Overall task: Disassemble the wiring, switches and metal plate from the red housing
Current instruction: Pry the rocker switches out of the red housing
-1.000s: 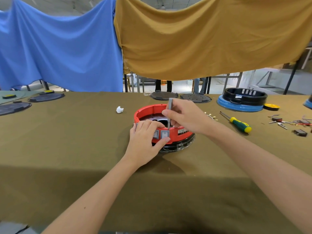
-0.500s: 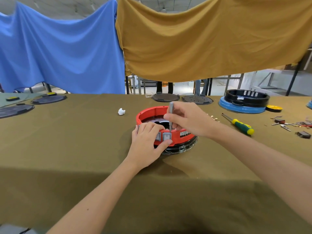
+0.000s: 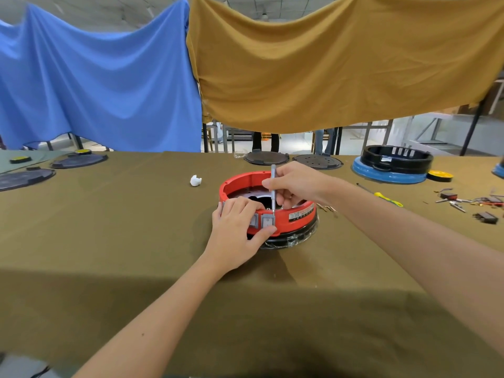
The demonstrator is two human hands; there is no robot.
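A round red housing (image 3: 300, 214) on a black base stands mid-table. Two grey switches sit in its near wall; the right switch (image 3: 267, 221) shows fully, the other is half covered by my fingers. My left hand (image 3: 236, 233) grips the near wall, fingers curled over the rim and thumb under the switch. My right hand (image 3: 296, 184) pinches a thin grey tool (image 3: 273, 186) held upright, its tip at the rim just above the right switch. Dark metal parts show inside the housing.
A green-and-yellow screwdriver (image 3: 387, 199) lies right of the housing. Loose wires and small switches (image 3: 469, 203) are scattered at far right. A black-and-blue housing (image 3: 392, 167) stands behind them. A white clip (image 3: 195, 180) and dark round plates (image 3: 266, 158) lie farther back.
The tool's tip has come down from inside the housing to the rim above the right switch. My left hand keeps its grip on the wall.
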